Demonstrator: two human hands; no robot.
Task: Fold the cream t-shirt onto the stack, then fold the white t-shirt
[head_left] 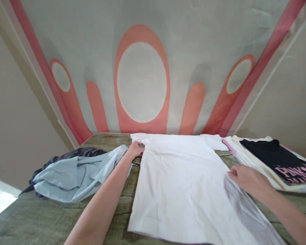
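Note:
A white T-shirt (181, 183) lies spread on the wood-patterned table, its sleeves toward the far edge and its hem toward me. At the base of its left sleeve, my left hand (135, 150) is closed, thumb and fingers pinching the cloth. My right hand (247, 177) has closed on the shirt's right side edge, about halfway down. Below that hand the side of the cloth is lifted and looks greyish and slightly blurred. Mild wrinkles run across the front of the shirt.
Light blue crumpled clothing (73, 177) and a dark garment (84, 151) lie at the left of the table (48, 217). Folded clothes, topped by a black shirt (272, 156) with pink lettering, are stacked at the right. Behind the table hangs a grey and pink backdrop (142, 78).

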